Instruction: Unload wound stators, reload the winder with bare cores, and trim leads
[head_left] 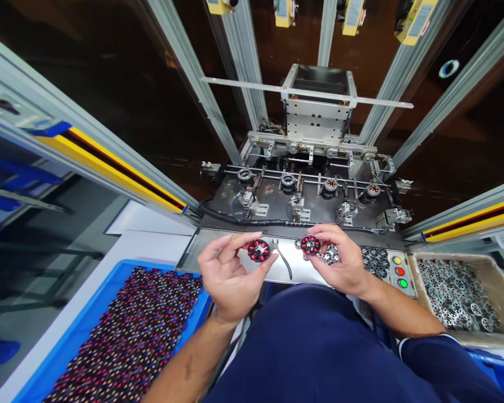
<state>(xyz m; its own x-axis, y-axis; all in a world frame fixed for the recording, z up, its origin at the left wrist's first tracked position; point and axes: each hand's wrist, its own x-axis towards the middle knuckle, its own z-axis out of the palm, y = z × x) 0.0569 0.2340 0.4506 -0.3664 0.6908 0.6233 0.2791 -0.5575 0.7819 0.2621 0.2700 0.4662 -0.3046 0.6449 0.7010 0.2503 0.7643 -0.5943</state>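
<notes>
My left hand [229, 274] pinches a round stator with red windings [259, 250] between thumb and fingers, above the steel shelf [201, 246]. A second red-wound stator [310, 244] is gripped in my right hand [340, 260], which hovers over a few bare metal stator cores [330, 256] on the shelf. Small pliers [282, 256] lie on the shelf between the two hands.
A blue bin [78, 330] at lower left is full of wound stators. At right, a cardboard box [457, 291] holds bare cores, beside yellow, red and green buttons [400, 271]. Behind the shelf, the machine has several fixtures [288, 181] in a row. Yellow-striped guard rails [121, 168] flank it.
</notes>
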